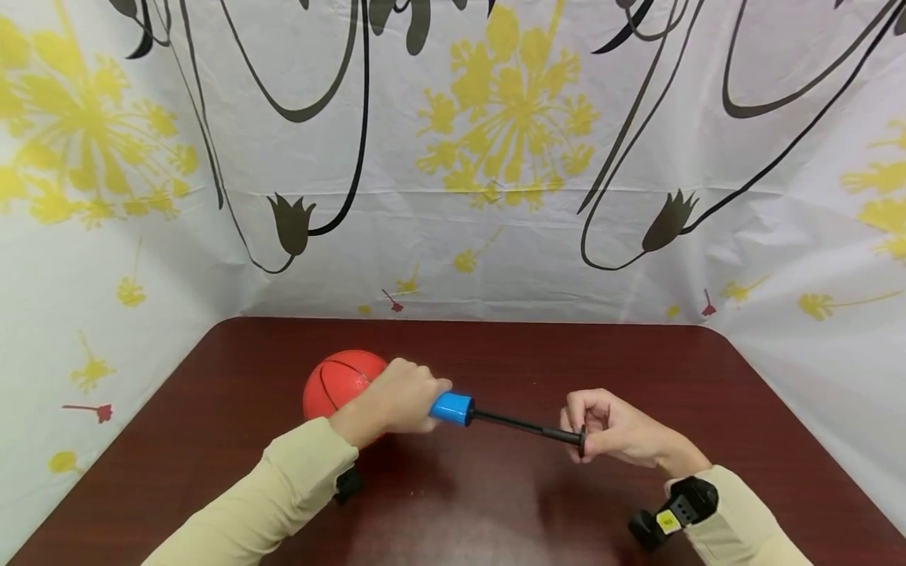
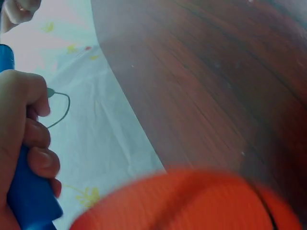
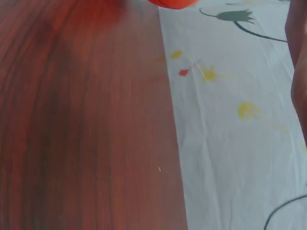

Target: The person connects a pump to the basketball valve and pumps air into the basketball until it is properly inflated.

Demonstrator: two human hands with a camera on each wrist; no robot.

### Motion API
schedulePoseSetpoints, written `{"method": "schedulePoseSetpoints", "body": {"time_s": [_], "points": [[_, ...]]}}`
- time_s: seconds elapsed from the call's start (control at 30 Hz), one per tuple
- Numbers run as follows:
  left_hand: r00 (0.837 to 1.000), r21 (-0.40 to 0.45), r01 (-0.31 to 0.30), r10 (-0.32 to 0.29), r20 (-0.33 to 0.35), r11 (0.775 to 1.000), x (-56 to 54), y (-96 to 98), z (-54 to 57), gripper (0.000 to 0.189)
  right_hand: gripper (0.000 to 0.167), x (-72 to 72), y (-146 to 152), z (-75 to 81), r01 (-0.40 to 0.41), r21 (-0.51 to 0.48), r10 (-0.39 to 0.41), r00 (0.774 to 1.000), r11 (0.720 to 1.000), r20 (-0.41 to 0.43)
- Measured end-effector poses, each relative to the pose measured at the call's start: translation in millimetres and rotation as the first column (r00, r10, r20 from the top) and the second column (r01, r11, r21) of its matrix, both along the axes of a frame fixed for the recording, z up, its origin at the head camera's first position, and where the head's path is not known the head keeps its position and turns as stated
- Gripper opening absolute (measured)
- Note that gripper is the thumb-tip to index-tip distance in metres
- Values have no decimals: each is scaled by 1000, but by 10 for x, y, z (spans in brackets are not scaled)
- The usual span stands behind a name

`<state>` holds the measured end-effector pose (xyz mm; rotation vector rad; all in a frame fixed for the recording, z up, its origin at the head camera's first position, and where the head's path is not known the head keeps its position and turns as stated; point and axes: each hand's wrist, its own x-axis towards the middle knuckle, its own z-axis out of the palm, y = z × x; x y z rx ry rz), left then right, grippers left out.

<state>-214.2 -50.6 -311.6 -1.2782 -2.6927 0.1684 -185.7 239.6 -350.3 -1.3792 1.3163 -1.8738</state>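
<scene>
My left hand point(image 1: 403, 397) grips the blue barrel of a hand pump point(image 1: 451, 409), fingers wrapped round it. In the left wrist view the curled fingers point(image 2: 42, 160) lie over the blue barrel point(image 2: 31, 191). A thin black rod point(image 1: 520, 424) runs out of the barrel to the right. My right hand point(image 1: 619, 428) pinches the dark disc-like end of this rod between thumb and fingers. An orange-red basketball point(image 1: 340, 385) with black lines sits just behind my left hand, which partly covers it. Only a sliver of my right hand point(image 3: 298, 67) shows in the right wrist view.
The dark red-brown table point(image 1: 481, 511) has rounded far corners. White cloth point(image 1: 425, 251) with yellow flowers and grey stems hangs behind it and along both sides. A black camera point(image 1: 672, 511) is strapped to the right wrist over a pale sleeve point(image 1: 743, 523).
</scene>
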Motion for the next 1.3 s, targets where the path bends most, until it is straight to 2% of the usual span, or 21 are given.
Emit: {"method": "schedulePoseSetpoints", "body": {"time_s": [0.17, 0.27, 0.4, 0.5, 0.57, 0.7, 0.8, 0.87, 1.0, 1.1, 1.2, 1.3], "points": [[1000, -21, 28, -28, -15, 999, 1, 142, 15, 23, 13, -89, -242, -37, 114, 28, -113, 992, 993, -51], [999, -38, 39, -39, 7, 999, 25, 220, 21, 22, 12, -100, -417, -47, 171, 65, -167, 984, 983, -67], [999, -56, 38, -37, 10, 998, 48, 247, 12, 23, 14, -40, -478, -20, 211, 108, -209, 978, 972, -25], [999, -47, 49, -49, -5, 998, 47, 213, 3, 23, 14, -5, -418, 9, 187, 110, -187, 982, 976, -11], [999, -39, 50, -50, -12, 998, 40, 166, -5, 22, 13, 6, -337, 17, 129, 90, -130, 992, 988, 3], [1000, -1, 19, -19, 23, 1000, 20, 55, -18, 20, 14, 15, -109, 18, -8, 18, 8, 1000, 1000, 18], [999, 25, 3, -4, 52, 1000, -2, 10, -8, 20, 15, 0, 6, 16, -53, -2, 53, 998, 999, 19], [999, 23, -1, 0, 46, 1000, -13, 8, 17, 20, 14, -26, -7, 17, -32, -4, 32, 999, 999, 3], [999, 19, -16, 15, 50, 1000, -19, 71, 66, 20, 13, -106, -246, 26, 105, -14, -105, 993, 994, -54], [998, 27, -32, 30, 55, 999, 7, 124, 98, 20, 13, -153, -470, 36, 179, -1, -179, 982, 984, -59], [999, 15, -28, 27, 42, 999, 36, 149, 109, 20, 13, -150, -568, 35, 199, 37, -199, 980, 979, -17], [1000, -10, 6, -6, 22, 1000, 46, 128, 102, 22, 9, -113, -538, 23, 167, 61, -169, 985, 984, 30]]}}
